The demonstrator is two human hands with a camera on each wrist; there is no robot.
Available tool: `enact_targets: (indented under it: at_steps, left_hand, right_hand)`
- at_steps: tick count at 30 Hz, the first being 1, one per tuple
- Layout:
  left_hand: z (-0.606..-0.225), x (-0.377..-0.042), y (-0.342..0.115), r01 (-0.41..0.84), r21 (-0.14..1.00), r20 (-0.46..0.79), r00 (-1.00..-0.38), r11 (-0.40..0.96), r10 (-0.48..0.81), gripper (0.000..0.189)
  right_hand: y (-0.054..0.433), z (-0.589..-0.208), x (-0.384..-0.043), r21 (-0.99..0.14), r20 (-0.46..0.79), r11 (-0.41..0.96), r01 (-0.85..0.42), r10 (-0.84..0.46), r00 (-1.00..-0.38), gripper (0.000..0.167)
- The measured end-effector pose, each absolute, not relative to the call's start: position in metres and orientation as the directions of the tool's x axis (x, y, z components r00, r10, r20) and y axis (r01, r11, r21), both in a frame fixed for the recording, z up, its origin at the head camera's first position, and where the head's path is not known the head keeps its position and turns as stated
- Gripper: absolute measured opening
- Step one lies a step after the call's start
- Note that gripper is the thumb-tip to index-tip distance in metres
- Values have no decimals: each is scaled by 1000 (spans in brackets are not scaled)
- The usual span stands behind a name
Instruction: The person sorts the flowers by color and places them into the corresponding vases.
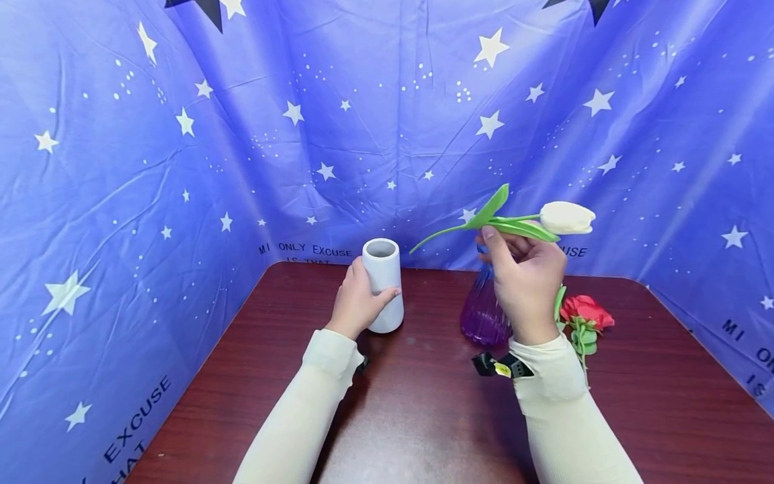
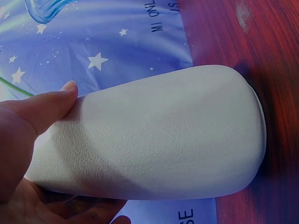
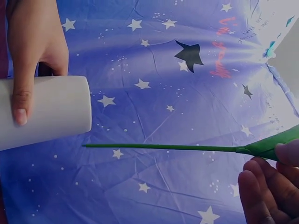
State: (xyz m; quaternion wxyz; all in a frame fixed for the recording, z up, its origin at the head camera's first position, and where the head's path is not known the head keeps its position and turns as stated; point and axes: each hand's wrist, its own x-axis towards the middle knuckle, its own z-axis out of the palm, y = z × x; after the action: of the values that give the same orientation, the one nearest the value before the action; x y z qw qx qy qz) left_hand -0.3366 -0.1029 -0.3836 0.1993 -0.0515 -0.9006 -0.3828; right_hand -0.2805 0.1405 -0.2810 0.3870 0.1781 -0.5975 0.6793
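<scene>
A white vase (image 1: 384, 289) stands upright on the table with its round mouth facing up. My left hand (image 1: 357, 300) grips it from the left side, thumb across the front; the left wrist view shows the vase's rough matte wall (image 2: 159, 135) close up. Up and to the right, my right hand (image 1: 527, 279) pinches a white tulip (image 1: 567, 218) by its green leaves and stem. The tulip's bloom points right, and its bare stem (image 3: 163, 147) reaches left toward the vase, its tip apart from the mouth.
Behind my right hand stands a blue and purple glass vase (image 1: 482, 312), partly hidden. A red rose (image 1: 586, 313) lies on the dark wooden table (image 1: 411, 417) to the right of my wrist. Blue star-printed cloth (image 1: 363, 134) hangs around the table's back and sides.
</scene>
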Motion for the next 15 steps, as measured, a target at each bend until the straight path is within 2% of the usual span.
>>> enact_targets:
  at_steps: [6, 15]
  left_hand:
    - [-383, -337, -103, 248, 675, 395, -917, 695, -56, 86]
    - [-385, -337, -103, 244, 678, 392, -918, 693, -61, 86]
  right_hand:
    - [139, -279, -281, -623, 708, -112, -774, 341, -619, 20]
    - [128, -281, -283, -619, 720, -98, -780, 326, -613, 18]
